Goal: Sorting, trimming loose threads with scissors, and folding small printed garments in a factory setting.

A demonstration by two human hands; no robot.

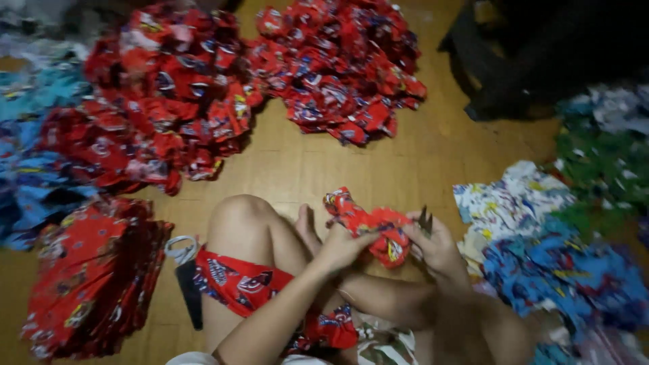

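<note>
Trimming step, by my reading: left hand [341, 247] pinches red printed cloth piece [368, 223] at lower centre, right hand [436, 247] grips small snips [425, 220]; next cut likely needs the stray thread located.

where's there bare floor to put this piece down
Bare wooden floor lies ahead of the knee, between the two red heaps and the white printed pile. More runs toward the dark object. Left is crowded: folded red stack, scissors, blue cloth.
</note>
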